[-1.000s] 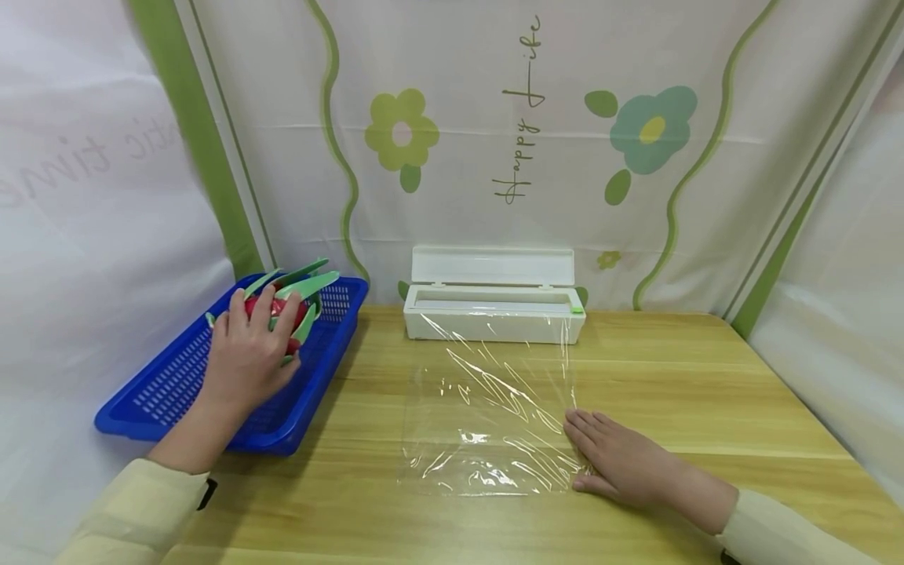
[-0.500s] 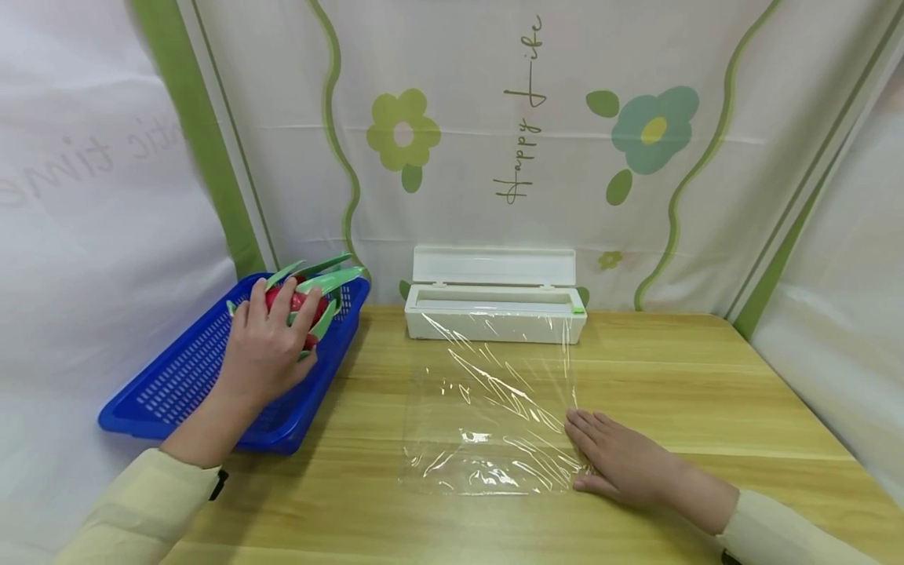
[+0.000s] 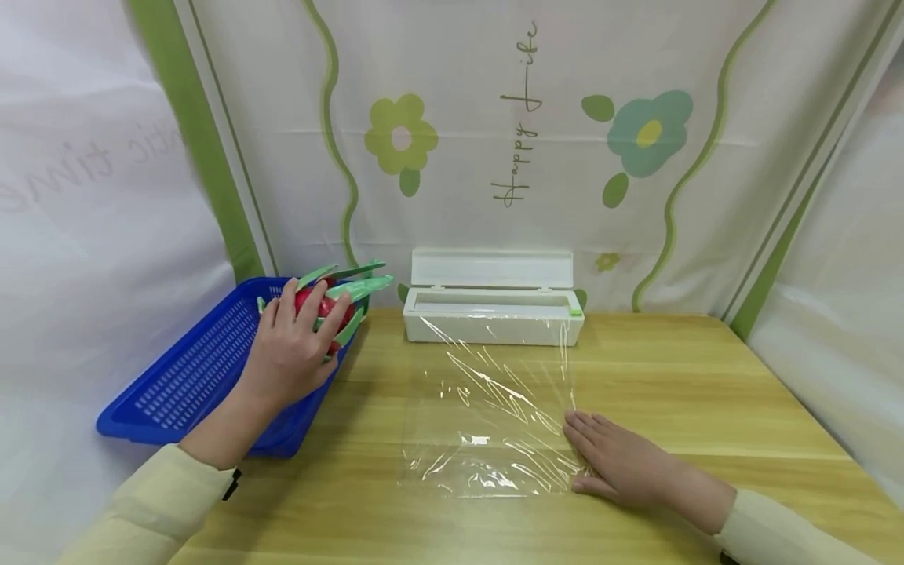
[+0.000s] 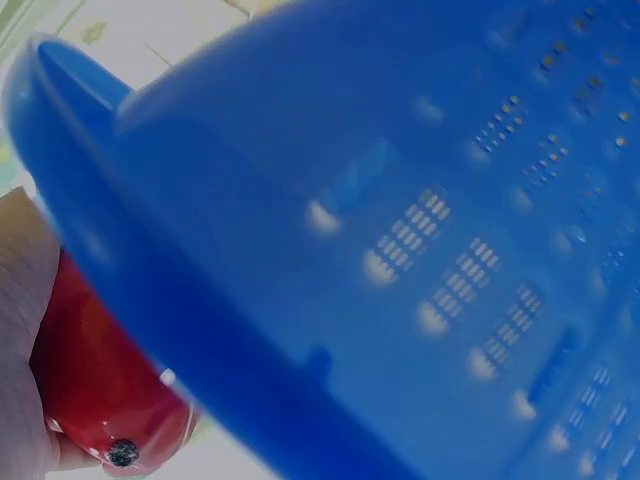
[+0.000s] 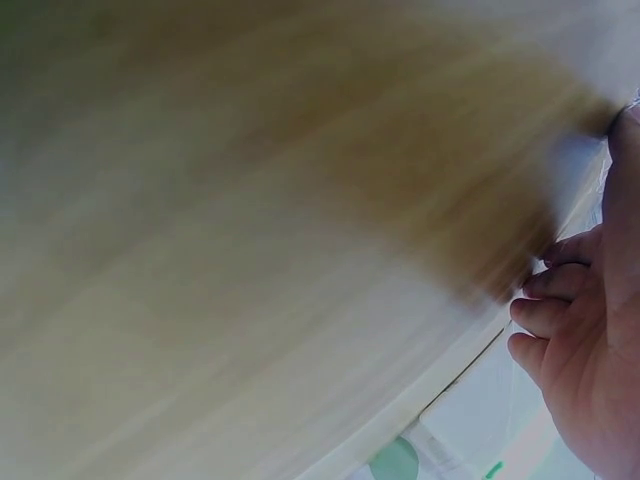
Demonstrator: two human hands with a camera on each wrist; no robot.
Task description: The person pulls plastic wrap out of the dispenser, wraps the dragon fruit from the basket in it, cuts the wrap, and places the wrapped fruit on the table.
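Note:
My left hand [image 3: 289,357] grips a red dragon fruit [image 3: 328,304] with green, leaf-like scales, fingers curled over its top. It is above the right rim of the blue perforated basket [image 3: 134,434]. In the left wrist view, the fruit's red end [image 4: 100,375] with a dark spot shows outside the basket wall [image 4: 230,150]. My right hand [image 3: 628,463] lies with straight fingers on the right edge of a clear cling film sheet [image 3: 487,416]. The film stretches over the table from a white dispenser box [image 3: 494,328] with its lid up.
The wooden table [image 3: 678,377] fills the foreground. Behind the dispenser hangs a flower-printed curtain [image 3: 466,157], with more cloth on both sides. A green slider [image 3: 575,312] sits at the dispenser's right end.
My left hand has carried the dragon fruit rightward, from over the basket's middle to its right rim. The right hand and the film have stayed in place.

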